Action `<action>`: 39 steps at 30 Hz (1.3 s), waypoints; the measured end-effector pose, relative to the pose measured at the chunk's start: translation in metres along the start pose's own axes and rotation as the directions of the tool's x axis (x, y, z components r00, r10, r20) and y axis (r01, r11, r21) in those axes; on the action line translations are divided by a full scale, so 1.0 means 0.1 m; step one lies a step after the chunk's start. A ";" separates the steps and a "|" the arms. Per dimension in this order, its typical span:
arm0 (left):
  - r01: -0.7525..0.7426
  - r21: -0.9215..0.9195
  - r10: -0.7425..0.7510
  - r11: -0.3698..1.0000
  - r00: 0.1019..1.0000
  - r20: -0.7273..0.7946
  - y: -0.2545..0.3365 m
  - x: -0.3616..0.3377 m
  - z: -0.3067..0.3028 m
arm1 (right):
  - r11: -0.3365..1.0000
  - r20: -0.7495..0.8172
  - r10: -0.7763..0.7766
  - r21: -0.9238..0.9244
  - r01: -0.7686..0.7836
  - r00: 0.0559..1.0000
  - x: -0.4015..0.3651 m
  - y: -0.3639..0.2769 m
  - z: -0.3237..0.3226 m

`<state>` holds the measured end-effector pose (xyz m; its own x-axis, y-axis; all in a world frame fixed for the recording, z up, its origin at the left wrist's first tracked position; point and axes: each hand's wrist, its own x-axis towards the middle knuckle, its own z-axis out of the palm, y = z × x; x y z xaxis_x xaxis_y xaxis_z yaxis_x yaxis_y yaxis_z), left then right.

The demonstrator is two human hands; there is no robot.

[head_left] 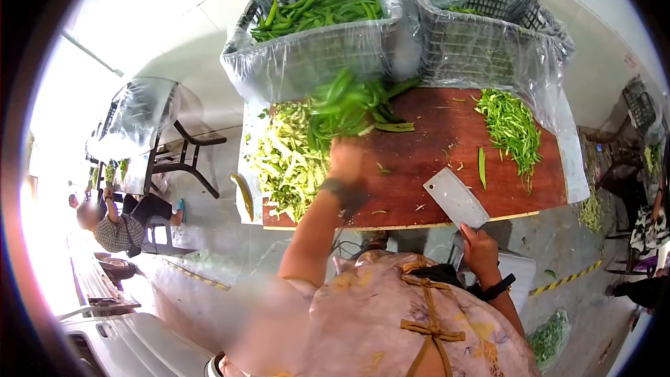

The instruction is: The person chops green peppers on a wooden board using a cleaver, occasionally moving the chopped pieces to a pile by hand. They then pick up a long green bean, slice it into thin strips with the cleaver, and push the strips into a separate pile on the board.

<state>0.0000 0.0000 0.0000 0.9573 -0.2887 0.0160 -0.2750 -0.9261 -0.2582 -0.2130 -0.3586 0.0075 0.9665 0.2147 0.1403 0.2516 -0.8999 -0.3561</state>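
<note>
My left hand (347, 159) is smeared by motion over the left part of the brown board (412, 160). Right against its fingertips is a heap of whole green chili peppers (342, 108), partly blurred too; whether the fingers grip any of them is not clear. My right hand (480, 253) is closed around the handle of a cleaver (457, 199). The wide blade lies over the board's front edge, pointing up and left. One single green pepper (481, 167) rests just beyond the blade.
Pale pepper cores and scraps (286, 160) pile up at the board's left, shredded green pepper (513, 132) at its right. Behind stand two plastic-lined crates, the left crate (314, 49) holding peppers and the right crate (488, 42) few. Another person (125, 227) sits far left.
</note>
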 end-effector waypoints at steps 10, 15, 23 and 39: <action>0.387 -0.307 -0.467 0.869 0.847 -0.254 -0.84 -0.26 -0.42 | 0.999 0.011 0.038 0.009 -0.038 0.999 0.02 0.01 -0.04; 0.130 -0.338 -0.200 0.932 0.963 -0.181 -0.92 -0.39 -0.18 | 0.998 -0.017 0.059 0.022 -0.058 0.998 -0.03 -0.03 0.01; -0.051 -0.621 -0.341 0.782 0.799 -0.496 -0.86 -0.27 -0.62 | 0.980 -0.197 0.149 0.158 -0.119 0.969 0.03 0.04 0.01; -0.634 -0.463 0.365 0.619 0.755 -0.545 1.79 -0.03 -0.17 | 0.005 0.372 0.679 0.860 -0.510 0.633 -0.21 0.50 0.22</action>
<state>-0.0540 -0.1687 -0.0294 0.5731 -0.6886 0.4443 -0.8189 -0.5026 0.2772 -0.2194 -0.3997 -0.0337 0.8013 -0.3339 -0.4964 -0.4490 0.2126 -0.8679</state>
